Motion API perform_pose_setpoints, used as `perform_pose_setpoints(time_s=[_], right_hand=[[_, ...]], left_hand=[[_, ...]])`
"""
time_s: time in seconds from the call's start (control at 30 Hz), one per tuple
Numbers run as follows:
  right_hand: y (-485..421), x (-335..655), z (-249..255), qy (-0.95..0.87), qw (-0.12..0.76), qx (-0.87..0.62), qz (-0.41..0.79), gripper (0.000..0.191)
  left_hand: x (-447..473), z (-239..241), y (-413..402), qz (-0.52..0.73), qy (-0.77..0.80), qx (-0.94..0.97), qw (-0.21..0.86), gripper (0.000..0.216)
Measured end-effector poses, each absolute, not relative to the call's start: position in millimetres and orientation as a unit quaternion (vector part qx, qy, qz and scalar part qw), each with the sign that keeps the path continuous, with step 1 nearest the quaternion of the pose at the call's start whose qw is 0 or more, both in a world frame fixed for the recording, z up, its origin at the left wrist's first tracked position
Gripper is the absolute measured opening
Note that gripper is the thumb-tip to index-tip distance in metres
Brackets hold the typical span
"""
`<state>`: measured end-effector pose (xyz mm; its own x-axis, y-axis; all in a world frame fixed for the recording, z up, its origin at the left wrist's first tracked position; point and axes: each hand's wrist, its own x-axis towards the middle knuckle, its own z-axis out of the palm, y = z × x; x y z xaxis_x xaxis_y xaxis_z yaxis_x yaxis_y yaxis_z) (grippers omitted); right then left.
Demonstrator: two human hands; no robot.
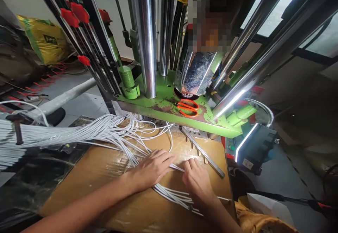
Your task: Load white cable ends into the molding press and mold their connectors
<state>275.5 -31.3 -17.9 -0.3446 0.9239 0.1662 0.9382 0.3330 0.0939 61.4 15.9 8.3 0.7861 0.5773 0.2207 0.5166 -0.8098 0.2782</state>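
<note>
Left hand (153, 168): fingers lying flat, pressing white cables (113, 131) onto the desk (105, 169).
Right hand (196, 180): fingers curling, pinching one cable.
Scissors (188, 107): resting on green plate (163, 102).

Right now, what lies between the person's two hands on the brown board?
In the head view, white cables cross the narrow gap between the left hand and the right hand, lying on the brown board.

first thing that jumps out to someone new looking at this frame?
Probably the fan of white cables sweeping in from the left onto the brown board, where the left hand and right hand press on them. Behind stands a chipped green machine base with chrome columns, orange scissors lying on it.
</note>
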Motion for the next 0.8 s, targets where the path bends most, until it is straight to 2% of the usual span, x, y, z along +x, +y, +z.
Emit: perform_pose_setpoints(time_s=[0.13,0.2,0.33,0.43,0.57,0.67,0.8], right_hand=[[-19,269,-6,-0.816,0.036,-0.571,-0.086,0.015],[-21,270,6,-0.834,0.038,-0.544,-0.082,0.010],[-46,288,29,-0.868,0.046,-0.493,-0.041,0.011],[-70,293,39,-0.871,0.020,-0.490,0.020,0.019],[-86,275,47,-0.895,-0.002,-0.446,0.029,0.013],[-85,276,52,-0.903,0.038,-0.423,0.062,0.007],[-82,299,56,-0.841,0.142,-0.474,0.217,0.012]], left_hand=[[89,-3,28,0.139,0.272,0.951,0.057,0.023],[89,-2,27,0.147,0.262,0.951,0.074,0.015],[58,18,8,0.146,0.274,0.930,0.196,0.020],[38,30,-19,0.093,0.322,0.894,0.298,0.024],[50,31,-49,0.048,0.321,0.803,0.500,0.016],[60,30,-56,0.085,0.313,0.717,0.617,0.026],[54,31,-52,0.053,0.305,0.613,0.727,0.041]])
